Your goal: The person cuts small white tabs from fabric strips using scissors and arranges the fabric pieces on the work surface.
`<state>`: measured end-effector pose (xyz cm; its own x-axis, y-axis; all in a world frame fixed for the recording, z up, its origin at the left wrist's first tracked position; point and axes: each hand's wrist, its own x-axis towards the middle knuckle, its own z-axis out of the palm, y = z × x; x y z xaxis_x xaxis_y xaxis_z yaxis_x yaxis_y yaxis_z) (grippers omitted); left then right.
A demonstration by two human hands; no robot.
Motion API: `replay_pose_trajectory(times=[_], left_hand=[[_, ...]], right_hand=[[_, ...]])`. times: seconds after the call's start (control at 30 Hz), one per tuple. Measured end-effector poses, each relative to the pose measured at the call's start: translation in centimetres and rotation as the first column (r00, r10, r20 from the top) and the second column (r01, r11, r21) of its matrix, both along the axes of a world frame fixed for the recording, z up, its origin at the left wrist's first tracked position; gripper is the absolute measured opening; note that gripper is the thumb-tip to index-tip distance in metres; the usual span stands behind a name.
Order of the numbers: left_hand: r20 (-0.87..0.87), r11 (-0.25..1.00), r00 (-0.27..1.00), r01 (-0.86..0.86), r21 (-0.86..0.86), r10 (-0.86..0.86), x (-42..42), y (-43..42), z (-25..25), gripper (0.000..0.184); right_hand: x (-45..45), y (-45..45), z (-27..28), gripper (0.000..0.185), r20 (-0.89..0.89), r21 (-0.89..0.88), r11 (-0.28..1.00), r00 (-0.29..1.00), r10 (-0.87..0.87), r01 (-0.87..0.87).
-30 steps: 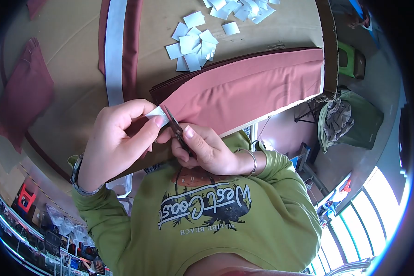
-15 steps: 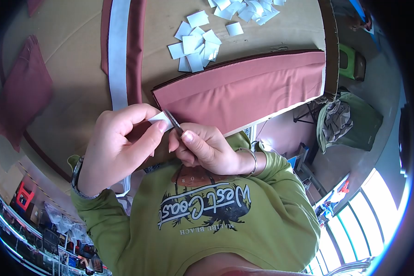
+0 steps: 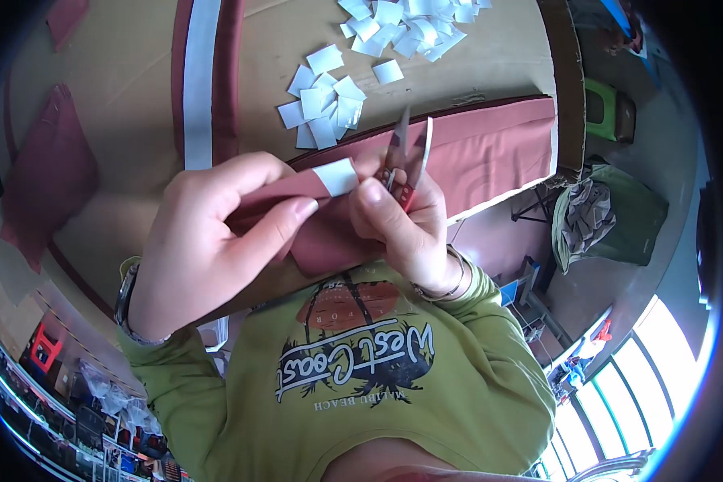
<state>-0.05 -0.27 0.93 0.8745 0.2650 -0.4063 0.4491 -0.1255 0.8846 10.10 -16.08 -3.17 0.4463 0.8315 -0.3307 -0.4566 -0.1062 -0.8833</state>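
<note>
My left hand (image 3: 217, 233) pinches a dusty-red fabric piece (image 3: 285, 191) between thumb and fingers. At the end of that fabric is a small white patch (image 3: 336, 177). My right hand (image 3: 406, 225) is closed around small scissors (image 3: 426, 153) with a red handle, their blades spread and pointing away from me. The thumb and fingertips of this hand also meet the edge by the white patch. Just beyond the hands lies a stack of folded dusty-red fabric (image 3: 498, 153), partly covered by the right hand and scissors.
Loose white rectangles (image 3: 323, 104) lie on the brown cardboard surface (image 3: 273, 48), with a larger white pile (image 3: 410, 28) farther off. A long red fabric strip with a white band (image 3: 201, 88) runs at left. A green stool (image 3: 606, 108) stands beyond the right edge.
My right hand has moved right and away from me, and the scissors have swung from the white piece to point outward with blades apart. More of the red fabric in my left hand shows.
</note>
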Motion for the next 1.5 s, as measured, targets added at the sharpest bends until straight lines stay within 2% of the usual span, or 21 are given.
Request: replay_pose_trajectory(times=[0.13, 0.17, 0.3, 0.5, 0.63, 0.83, 1.0, 1.17, 1.3, 1.33, 1.37, 1.4, 1.47, 1.5], left_hand=[[0.047, 0.983, 0.989, -0.133, -0.130, 0.140, 0.3, 0.2, -0.5, 0.006], [0.045, 0.982, 0.989, -0.134, -0.130, 0.141, 0.3, 0.2, -0.6, 0.006], [0.070, 0.977, 0.982, -0.165, -0.132, 0.176, 0.3, -0.1, -1.1, 0.007], [0.134, 0.974, 0.968, -0.198, -0.106, 0.211, 0.2, -1.0, -1.0, 0.007], [0.118, 0.969, 0.974, -0.171, -0.179, 0.194, 0.0, -0.9, -0.8, 0.007], [0.141, 0.972, 0.973, -0.157, -0.173, 0.182, -0.3, -0.9, -1.1, 0.007], [0.093, 0.960, 0.976, -0.172, -0.220, 0.197, -0.3, -0.8, -0.9, 0.007], [0.088, 0.989, 0.990, -0.101, -0.111, 0.111, -0.4, -0.5, -1.0, 0.007], [0.101, 0.990, 0.995, -0.011, 0.138, -0.003, -0.8, -1.5, -0.3, 0.019], [0.039, 0.952, 0.997, 0.056, 0.300, -0.071, -1.1, -1.6, -0.1, 0.026], [-0.034, 0.885, 0.991, 0.128, 0.448, -0.126, -1.5, -1.6, 0.2, 0.034], [-0.033, 0.883, 0.992, 0.126, 0.452, -0.125, -2.3, -1.0, 0.5, 0.034], [-0.321, 0.823, 0.887, 0.439, 0.360, -0.333, -4.6, 1.1, 1.3, 0.039], [-0.326, 0.819, 0.885, 0.443, 0.364, -0.334, -5.5, 1.6, 1.8, 0.039]], right_hand=[[-0.5, -0.8, -1.2, 0.028, -0.361, 0.130, 0.991, 0.933, 0.007, 0.043], [-0.5, -0.8, -1.1, 0.028, -0.362, 0.129, 0.991, 0.932, 0.007, 0.043], [-0.7, -0.7, -0.7, 0.033, -0.333, 0.100, 0.983, 0.925, 0.181, -0.156], [-1.2, -0.2, -1.1, 0.032, -0.273, 0.172, 0.976, 0.946, 0.178, -0.134], [-1.4, -0.2, -1.5, 0.031, -0.238, 0.241, 0.964, 0.956, 0.174, -0.115], [-1.6, -0.3, -1.6, 0.029, -0.255, 0.235, 0.966, 0.952, 0.169, -0.108], [-1.0, -0.3, -1.3, 0.029, -0.262, 0.185, 0.969, 0.942, 0.209, -0.164], [0.0, 0.0, -0.8, 0.018, -0.284, 0.093, 0.996, 0.958, 0.036, -0.009], [-0.2, 0.8, -0.1, 0.007, 0.144, 0.083, 0.990, 0.985, 0.097, -0.110], [-0.2, 0.5, -0.2, 0.007, 0.148, 0.088, 0.990, 0.985, 0.093, -0.107], [-0.3, 0.1, -0.5, 0.010, 0.250, 0.123, 0.979, 0.960, 0.129, -0.163], [-0.4, -0.3, -0.9, 0.014, 0.349, 0.151, 0.962, 0.923, 0.162, -0.226], [-0.8, -1.0, -1.3, 0.022, 0.531, 0.191, 0.917, 0.823, 0.203, -0.350], [-1.0, -1.4, -1.1, 0.018, 0.506, 0.227, 0.890, 0.829, 0.238, -0.394]])
